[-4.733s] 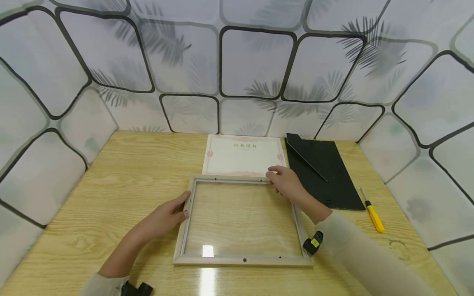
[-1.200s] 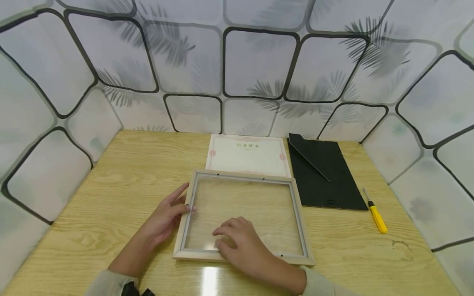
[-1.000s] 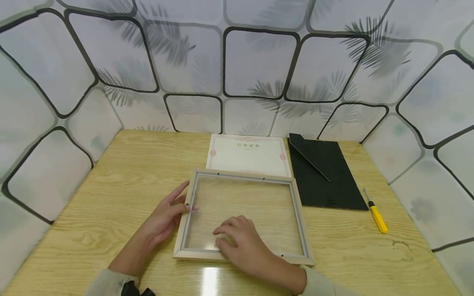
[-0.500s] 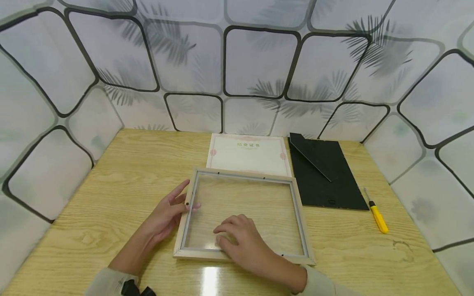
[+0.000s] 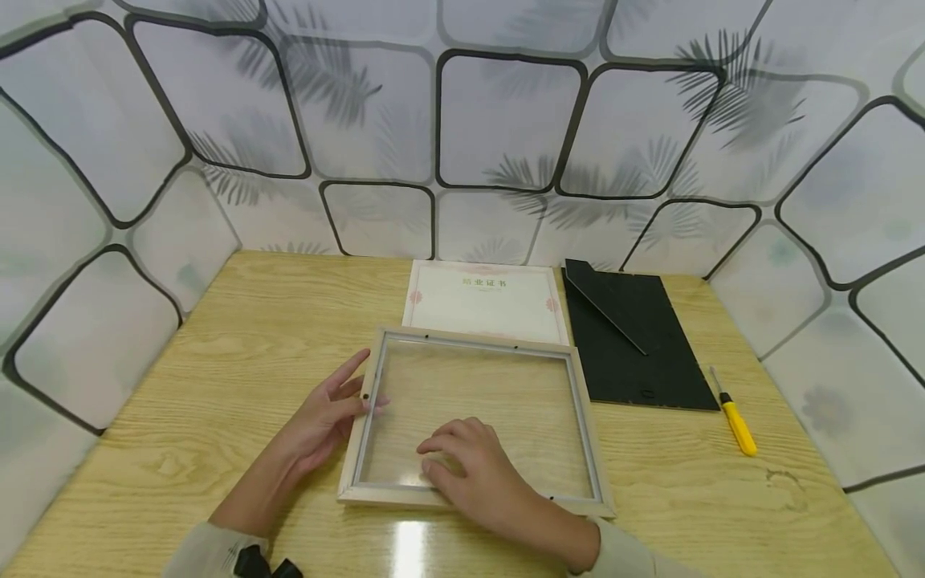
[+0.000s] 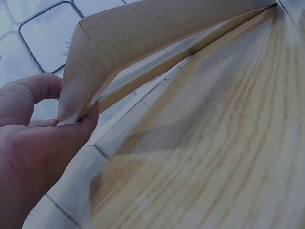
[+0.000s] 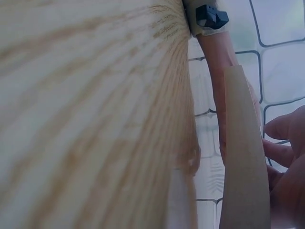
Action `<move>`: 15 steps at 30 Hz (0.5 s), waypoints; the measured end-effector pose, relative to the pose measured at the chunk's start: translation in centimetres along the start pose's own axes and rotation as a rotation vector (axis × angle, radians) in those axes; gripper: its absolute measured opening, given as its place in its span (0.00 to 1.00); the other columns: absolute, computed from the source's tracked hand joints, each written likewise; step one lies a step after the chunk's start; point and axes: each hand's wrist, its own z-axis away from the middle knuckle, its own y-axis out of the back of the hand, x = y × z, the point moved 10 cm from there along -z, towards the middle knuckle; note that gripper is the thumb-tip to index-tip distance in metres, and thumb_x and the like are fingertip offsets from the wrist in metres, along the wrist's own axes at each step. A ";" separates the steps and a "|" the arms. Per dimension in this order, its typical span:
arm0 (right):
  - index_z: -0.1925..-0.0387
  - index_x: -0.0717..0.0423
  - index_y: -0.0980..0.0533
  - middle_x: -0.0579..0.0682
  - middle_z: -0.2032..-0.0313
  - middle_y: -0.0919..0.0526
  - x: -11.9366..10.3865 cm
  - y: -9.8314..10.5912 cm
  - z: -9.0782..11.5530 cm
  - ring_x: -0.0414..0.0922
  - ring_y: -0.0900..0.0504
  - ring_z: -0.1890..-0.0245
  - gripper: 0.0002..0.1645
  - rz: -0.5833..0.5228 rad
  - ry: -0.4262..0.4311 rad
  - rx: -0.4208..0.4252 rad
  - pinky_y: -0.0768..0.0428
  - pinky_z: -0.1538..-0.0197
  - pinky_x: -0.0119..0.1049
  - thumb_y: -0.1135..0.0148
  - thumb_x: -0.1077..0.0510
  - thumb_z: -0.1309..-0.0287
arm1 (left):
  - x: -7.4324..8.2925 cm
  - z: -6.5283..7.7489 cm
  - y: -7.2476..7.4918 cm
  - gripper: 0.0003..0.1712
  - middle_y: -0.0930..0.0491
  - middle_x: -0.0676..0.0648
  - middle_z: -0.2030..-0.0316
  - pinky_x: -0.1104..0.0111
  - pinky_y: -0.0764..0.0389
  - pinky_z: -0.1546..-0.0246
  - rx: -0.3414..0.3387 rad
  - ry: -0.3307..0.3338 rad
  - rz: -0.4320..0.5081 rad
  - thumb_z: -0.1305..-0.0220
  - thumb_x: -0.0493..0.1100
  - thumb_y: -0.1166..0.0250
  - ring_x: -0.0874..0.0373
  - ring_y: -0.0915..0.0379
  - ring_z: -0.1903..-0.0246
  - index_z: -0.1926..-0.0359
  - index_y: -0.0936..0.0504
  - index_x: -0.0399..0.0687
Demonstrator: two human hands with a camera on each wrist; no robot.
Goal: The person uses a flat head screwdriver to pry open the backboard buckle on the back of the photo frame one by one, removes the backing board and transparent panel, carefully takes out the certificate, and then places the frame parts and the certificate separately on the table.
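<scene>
A pale wooden picture frame [image 5: 589,433] with a clear pane [image 5: 470,393] lies in the middle of the table, silver inner lip upward. Along its left bar my left hand [image 5: 325,421] grips it, thumb on top and a fingertip showing through the pane from below. In the left wrist view, that hand [image 6: 43,138] pinches the wood, and the frame stands tilted above the table. Over the near bar reaches my right hand [image 5: 480,474], fingers loosely bent above the pane and thumb near it. In the right wrist view, nothing shows between its fingers [image 7: 281,126].
Behind the frame lies a printed certificate [image 5: 484,305], its near edge overlapped by the frame. A black backing board [image 5: 650,345] with a stand flap sits to the right. Beyond it rests a yellow-handled screwdriver [image 5: 737,424]. Patterned walls [image 5: 506,120] enclose the table [image 5: 181,385].
Since the earliest frame, my right hand has moved from the far right corner to the near bar. My left fingers have gone under the frame, which has tilted slightly. The last second shows little motion.
</scene>
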 end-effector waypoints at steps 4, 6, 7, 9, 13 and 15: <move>0.53 0.50 0.15 0.39 0.51 0.18 -0.1 0.1 0.0 0.38 0.27 0.49 0.10 -0.003 0.001 0.002 0.31 0.39 0.47 0.34 0.56 0.35 | 0.0 0.0 0.0 0.53 0.52 0.31 0.25 0.65 0.19 0.45 -0.003 0.004 -0.010 0.32 0.29 0.42 0.60 0.21 0.46 0.18 0.63 0.59; 0.52 0.50 0.15 0.39 0.51 0.18 -0.1 0.0 -0.1 0.38 0.27 0.49 0.11 0.000 0.001 -0.002 0.30 0.39 0.46 0.34 0.55 0.36 | 0.0 0.0 -0.1 0.53 0.52 0.31 0.25 0.64 0.19 0.45 -0.001 0.008 -0.015 0.32 0.29 0.42 0.60 0.21 0.46 0.18 0.63 0.59; 0.52 0.50 0.15 0.39 0.51 0.18 -0.1 0.0 -0.1 0.38 0.27 0.49 0.11 0.001 -0.001 -0.004 0.30 0.39 0.46 0.34 0.55 0.36 | 0.0 0.0 -0.1 0.53 0.53 0.31 0.25 0.64 0.19 0.45 -0.003 0.008 -0.013 0.31 0.29 0.42 0.60 0.21 0.47 0.18 0.63 0.59; 0.52 0.49 0.15 0.39 0.51 0.18 -0.1 0.0 -0.2 0.37 0.27 0.49 0.12 0.003 -0.003 -0.008 0.31 0.39 0.46 0.33 0.54 0.36 | 0.1 0.1 -0.1 0.53 0.53 0.31 0.25 0.64 0.19 0.45 -0.003 0.007 -0.008 0.32 0.29 0.43 0.60 0.21 0.47 0.18 0.64 0.59; 0.52 0.50 0.15 0.39 0.51 0.18 -0.1 0.0 -0.2 0.37 0.27 0.49 0.12 -0.004 -0.011 -0.011 0.31 0.39 0.46 0.33 0.54 0.36 | 0.2 0.1 -0.2 0.53 0.53 0.31 0.25 0.63 0.20 0.45 -0.002 0.005 -0.002 0.33 0.28 0.44 0.61 0.21 0.47 0.18 0.64 0.58; 0.52 0.50 0.15 0.39 0.51 0.18 -0.1 0.0 -0.2 0.38 0.27 0.49 0.12 -0.007 -0.013 -0.011 0.31 0.39 0.46 0.33 0.55 0.36 | 0.1 0.1 -0.1 0.54 0.53 0.31 0.24 0.63 0.20 0.45 0.000 0.006 -0.005 0.33 0.28 0.43 0.61 0.21 0.47 0.18 0.64 0.59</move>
